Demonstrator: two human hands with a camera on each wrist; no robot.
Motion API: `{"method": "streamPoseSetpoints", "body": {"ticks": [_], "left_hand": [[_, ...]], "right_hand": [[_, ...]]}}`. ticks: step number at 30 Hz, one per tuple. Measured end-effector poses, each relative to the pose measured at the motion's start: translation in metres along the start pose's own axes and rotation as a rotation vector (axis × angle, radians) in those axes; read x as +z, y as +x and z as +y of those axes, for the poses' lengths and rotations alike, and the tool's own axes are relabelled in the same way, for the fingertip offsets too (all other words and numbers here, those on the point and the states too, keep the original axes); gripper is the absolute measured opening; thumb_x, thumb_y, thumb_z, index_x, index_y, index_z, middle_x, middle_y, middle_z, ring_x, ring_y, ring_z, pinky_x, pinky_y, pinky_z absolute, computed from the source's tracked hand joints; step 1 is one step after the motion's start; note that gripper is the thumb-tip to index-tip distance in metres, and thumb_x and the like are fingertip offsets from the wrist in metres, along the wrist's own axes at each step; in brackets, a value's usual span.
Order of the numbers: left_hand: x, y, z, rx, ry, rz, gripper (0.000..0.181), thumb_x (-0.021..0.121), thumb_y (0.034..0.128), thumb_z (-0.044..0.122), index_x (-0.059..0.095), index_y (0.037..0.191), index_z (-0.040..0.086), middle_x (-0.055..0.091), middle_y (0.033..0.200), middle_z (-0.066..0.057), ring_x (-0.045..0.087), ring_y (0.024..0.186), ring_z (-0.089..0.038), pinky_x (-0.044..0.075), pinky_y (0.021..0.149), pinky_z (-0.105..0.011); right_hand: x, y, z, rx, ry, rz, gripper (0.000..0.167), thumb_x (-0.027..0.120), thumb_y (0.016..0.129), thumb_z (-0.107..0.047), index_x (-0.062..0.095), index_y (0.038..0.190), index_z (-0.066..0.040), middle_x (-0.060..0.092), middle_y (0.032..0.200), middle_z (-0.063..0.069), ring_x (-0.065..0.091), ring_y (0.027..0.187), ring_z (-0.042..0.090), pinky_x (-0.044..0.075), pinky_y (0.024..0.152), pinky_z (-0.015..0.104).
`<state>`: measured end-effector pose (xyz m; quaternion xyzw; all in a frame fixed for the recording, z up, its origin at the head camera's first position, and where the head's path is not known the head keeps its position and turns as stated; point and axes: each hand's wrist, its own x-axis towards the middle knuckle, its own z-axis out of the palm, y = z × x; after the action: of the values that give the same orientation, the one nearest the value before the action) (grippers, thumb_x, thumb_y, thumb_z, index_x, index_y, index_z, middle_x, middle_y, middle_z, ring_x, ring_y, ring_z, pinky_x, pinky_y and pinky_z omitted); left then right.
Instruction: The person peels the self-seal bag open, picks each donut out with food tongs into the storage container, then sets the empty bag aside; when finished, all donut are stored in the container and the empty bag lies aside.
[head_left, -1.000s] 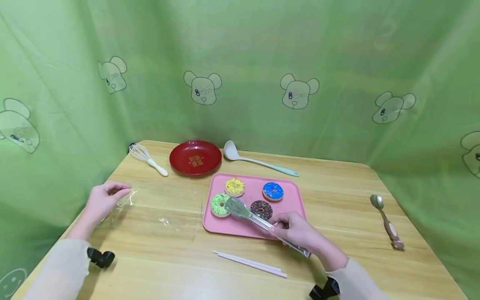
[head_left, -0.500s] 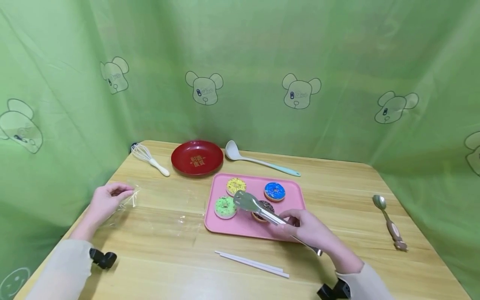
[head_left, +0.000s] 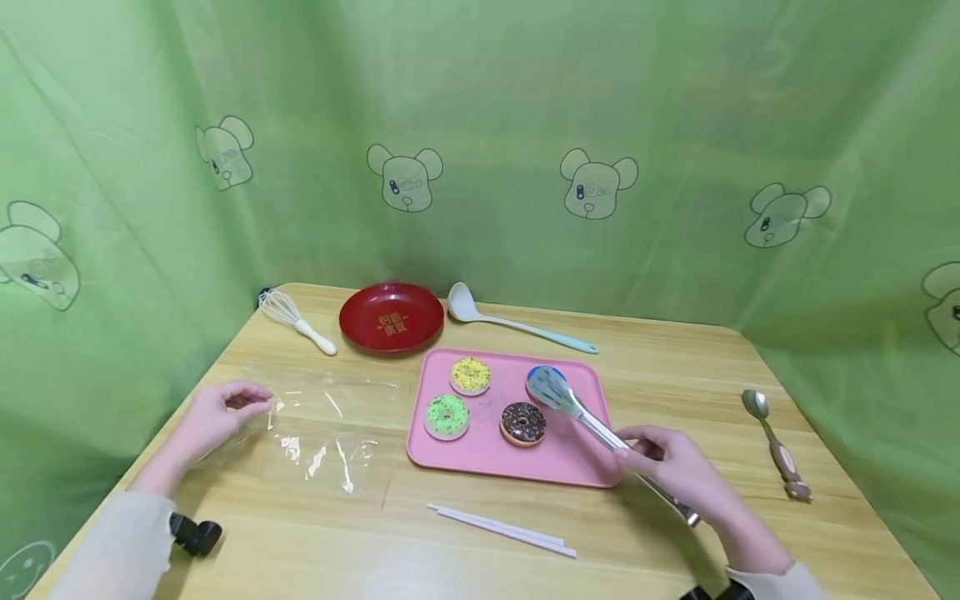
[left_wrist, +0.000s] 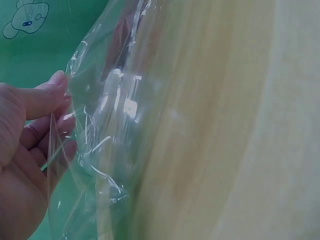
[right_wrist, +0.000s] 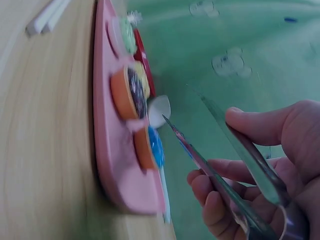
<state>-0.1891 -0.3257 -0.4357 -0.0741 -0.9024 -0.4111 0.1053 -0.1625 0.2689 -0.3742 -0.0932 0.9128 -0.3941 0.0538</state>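
Observation:
My left hand [head_left: 213, 421] pinches the edge of a clear plastic bag [left_wrist: 115, 145] at the table's left side; the bag spreads toward the middle. My right hand [head_left: 675, 471] grips metal tongs [head_left: 600, 431], their arms apart with nothing between them in the right wrist view. Seen from the head, the tongs' tip covers much of the blue donut [right_wrist: 157, 146]. The wrist view shows the tips apart from that donut. On the pink tray [head_left: 480, 464] also lie a chocolate donut [head_left: 522, 435], a green donut [head_left: 447, 428] and a yellow donut [head_left: 470, 385].
Behind the tray are a red plate [head_left: 375, 308], a ladle [head_left: 517, 326] and a whisk [head_left: 303, 325]. Two white chopsticks [head_left: 502, 530] lie in front of it. A spoon [head_left: 780, 457] lies far right. A green curtain [head_left: 495, 92] encloses the table's back and sides.
My right hand has carried the tongs rightward, from over the green donut, past the chocolate one, to the blue one. My left hand keeps the bag, whose film has shifted and shines more.

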Motion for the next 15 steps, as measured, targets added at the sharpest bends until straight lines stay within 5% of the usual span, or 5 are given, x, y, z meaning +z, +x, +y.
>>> {"method": "streamPoseSetpoints", "body": {"ticks": [6,15], "left_hand": [[0.001,-0.004,-0.007,0.000,0.077,-0.064,0.024,0.071,0.0816,0.011,0.064,0.102,0.000,0.064,0.093,-0.010,0.058,0.080,-0.018,0.049,0.069,-0.026],[0.003,-0.013,-0.017,0.093,0.189,-0.197,0.031,0.074,0.0789,0.012,0.063,0.105,-0.003,0.057,0.110,-0.024,0.050,0.105,-0.043,0.037,0.091,-0.058]], "right_hand": [[-0.016,-0.011,0.020,0.061,0.004,0.040,0.045,0.065,0.087,-0.030,0.058,0.118,0.002,0.057,0.080,0.008,0.048,0.064,0.014,0.042,0.053,0.026],[-0.029,-0.022,0.041,0.123,-0.010,0.105,0.051,0.061,0.090,-0.031,0.052,0.124,0.006,0.057,0.086,0.010,0.048,0.064,0.012,0.043,0.053,0.027]]}}
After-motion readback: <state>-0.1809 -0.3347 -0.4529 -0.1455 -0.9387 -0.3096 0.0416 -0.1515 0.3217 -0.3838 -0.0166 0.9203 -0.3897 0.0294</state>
